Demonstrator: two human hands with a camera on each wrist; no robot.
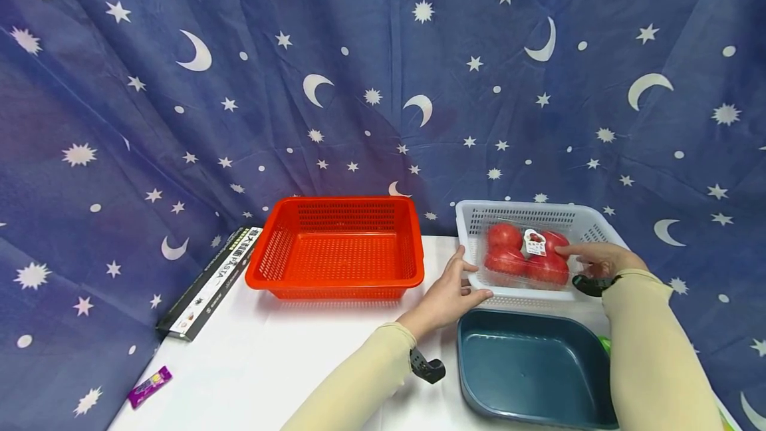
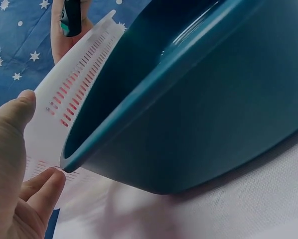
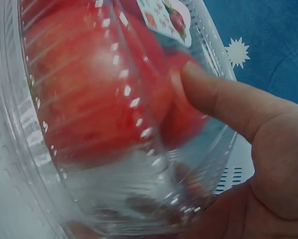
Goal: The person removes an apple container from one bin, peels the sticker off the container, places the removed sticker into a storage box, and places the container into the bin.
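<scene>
A clear plastic box of tomatoes (image 1: 505,261) with a white label lies in the white basket (image 1: 589,218) at the back right. My right hand (image 1: 601,259) grips the box's right end. In the right wrist view its thumb (image 3: 204,89) lies on top, with the other fingers partly hidden beneath the clear plastic. My left hand (image 1: 445,294) holds the basket's front left corner, thumb toward the front and fingers at the left side. In the left wrist view, the thumb (image 2: 24,107) and fingertips are on the basket wall.
A dark blue basin (image 1: 532,371) stands just in front of the white basket. To the left are a red basket (image 1: 335,291), a long pasta box (image 1: 209,285) and a small purple packet (image 1: 149,386). A starry blue curtain (image 1: 371,52) hangs behind the table.
</scene>
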